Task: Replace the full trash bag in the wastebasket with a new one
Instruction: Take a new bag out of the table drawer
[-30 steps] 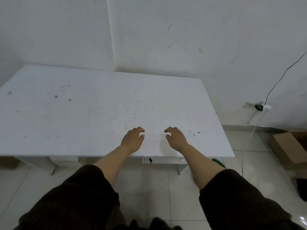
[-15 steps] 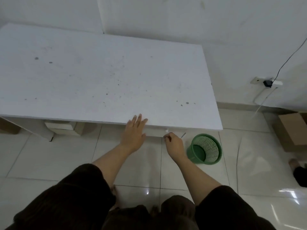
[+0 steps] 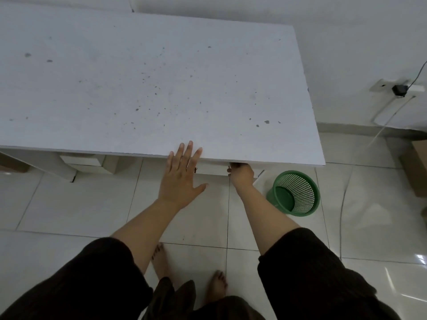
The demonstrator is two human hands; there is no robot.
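A green mesh wastebasket (image 3: 294, 192) stands on the tiled floor under the table's front right corner; I see no bag in it. My left hand (image 3: 182, 176) is flat and open, its fingertips resting on the front edge of the white table (image 3: 138, 88). My right hand (image 3: 241, 174) reaches under the table edge at a drawer front (image 3: 212, 168); its fingers are hidden by the tabletop. No trash bag is in view.
A wall socket with a black plug (image 3: 399, 88) and trailing cable sits at the right. A cardboard box (image 3: 418, 167) lies on the floor at the far right edge. My bare feet (image 3: 189, 273) stand on the glossy tiles.
The view has tilted down and moved closer, bringing the wastebasket into sight. My left hand has opened flat on the table edge and my right hand has gone under it.
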